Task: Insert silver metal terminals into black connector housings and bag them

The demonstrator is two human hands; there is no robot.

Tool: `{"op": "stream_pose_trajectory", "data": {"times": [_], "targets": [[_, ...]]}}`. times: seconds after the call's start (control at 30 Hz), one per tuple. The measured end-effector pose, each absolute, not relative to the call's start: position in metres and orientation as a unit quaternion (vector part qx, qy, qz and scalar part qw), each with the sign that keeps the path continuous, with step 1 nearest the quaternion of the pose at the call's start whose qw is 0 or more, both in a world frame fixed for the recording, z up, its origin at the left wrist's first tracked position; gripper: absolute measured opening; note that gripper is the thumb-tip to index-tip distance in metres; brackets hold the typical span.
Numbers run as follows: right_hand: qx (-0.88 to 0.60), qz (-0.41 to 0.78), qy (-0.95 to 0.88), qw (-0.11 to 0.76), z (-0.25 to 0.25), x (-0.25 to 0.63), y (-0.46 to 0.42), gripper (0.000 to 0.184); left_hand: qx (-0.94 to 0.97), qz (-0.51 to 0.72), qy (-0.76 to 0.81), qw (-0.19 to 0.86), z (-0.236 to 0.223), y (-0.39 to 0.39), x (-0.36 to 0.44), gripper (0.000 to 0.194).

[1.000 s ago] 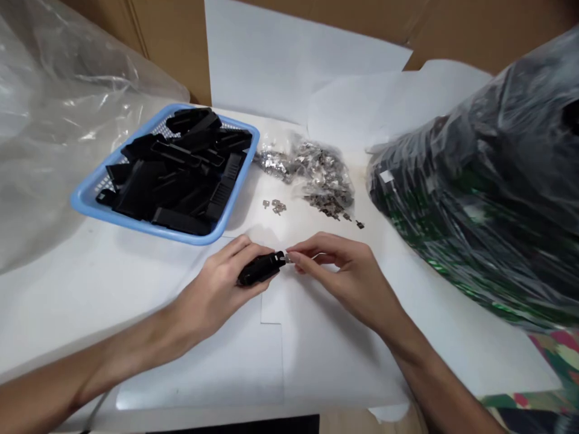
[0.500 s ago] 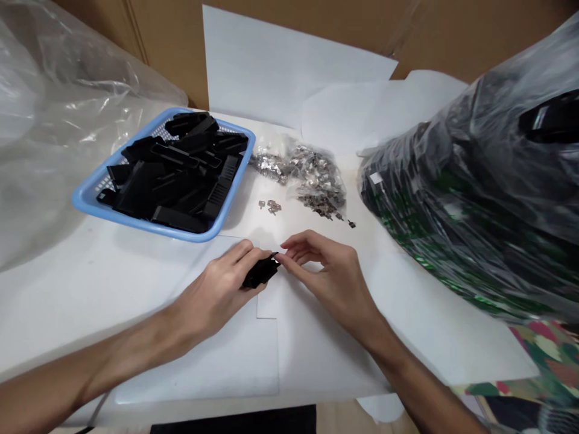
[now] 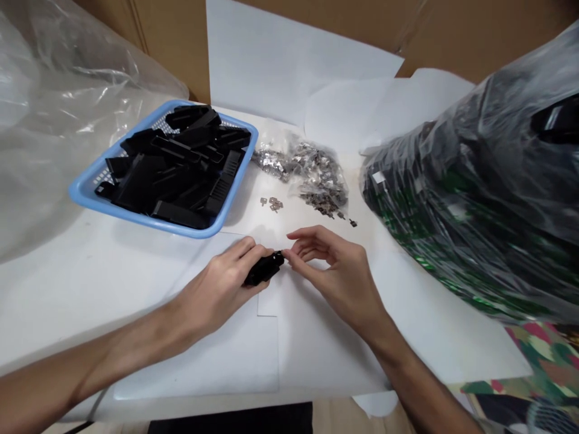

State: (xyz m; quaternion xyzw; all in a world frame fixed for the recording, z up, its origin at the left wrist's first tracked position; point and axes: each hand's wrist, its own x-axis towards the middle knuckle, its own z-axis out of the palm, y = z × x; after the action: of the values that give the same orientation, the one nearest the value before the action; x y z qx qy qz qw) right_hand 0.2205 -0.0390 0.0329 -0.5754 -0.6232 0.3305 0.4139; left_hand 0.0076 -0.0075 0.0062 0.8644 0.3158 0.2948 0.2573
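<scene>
My left hand (image 3: 224, 283) is closed round a small black plastic part (image 3: 265, 269), held low over the white table (image 3: 67, 283). My right hand (image 3: 337, 271) meets the part's right end, thumb and forefinger pinched at its tip; whatever sits in that pinch is too small to make out. Its other fingers are spread above. Behind the hands lie a few loose metal clips (image 3: 271, 204) and a clear bag of many more metal clips (image 3: 310, 172).
A blue basket (image 3: 85, 193) heaped with black plastic parts stands at the back left. A large clear bag of dark parts (image 3: 479, 187) fills the right side. Crumpled clear plastic (image 3: 49, 120) lies at the left, with cardboard and white sheets behind.
The shiny metal piece seen at the part's end a second ago is no longer visible. My right hand's fingers have lifted and spread a little. Both hands stay in nearly the same place.
</scene>
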Motion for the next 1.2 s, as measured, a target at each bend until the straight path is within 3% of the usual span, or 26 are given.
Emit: {"op": "stream_pose_trajectory", "data": {"times": [0.13, 0.33, 0.63, 0.8, 0.93, 1.03, 1.2], "targets": [[-0.573, 0.354, -0.625, 0.394, 0.034, 0.222, -0.039, 0.020, 0.867, 0.279, 0.321, 0.259, 0.007, -0.008, 0.009, 0.033], [-0.576, 0.392, -0.596, 0.399, 0.033, 0.223, -0.036, 0.034, 0.871, 0.294, 0.311, 0.243, 0.007, -0.010, 0.009, 0.029], [-0.532, 0.554, -0.552, 0.324, 0.042, 0.238, -0.027, 0.032, 0.860, 0.308, 0.323, 0.247, 0.009, -0.008, 0.007, 0.024], [-0.545, 0.558, -0.523, 0.343, 0.036, 0.229, -0.029, 0.030, 0.883, 0.287, 0.313, 0.203, 0.008, -0.010, 0.006, 0.036], [-0.589, 0.485, -0.534, 0.364, 0.028, 0.217, -0.030, 0.021, 0.905, 0.267, 0.288, 0.165, 0.009, -0.013, 0.007, 0.040], [-0.603, 0.448, -0.543, 0.376, 0.026, 0.216, -0.029, 0.022, 0.898, 0.269, 0.297, 0.181, 0.010, -0.011, 0.008, 0.031], [-0.510, 0.528, -0.587, 0.341, 0.031, 0.232, -0.023, 0.023, 0.842, 0.332, 0.348, 0.245, 0.011, -0.005, 0.008, 0.030]]}}
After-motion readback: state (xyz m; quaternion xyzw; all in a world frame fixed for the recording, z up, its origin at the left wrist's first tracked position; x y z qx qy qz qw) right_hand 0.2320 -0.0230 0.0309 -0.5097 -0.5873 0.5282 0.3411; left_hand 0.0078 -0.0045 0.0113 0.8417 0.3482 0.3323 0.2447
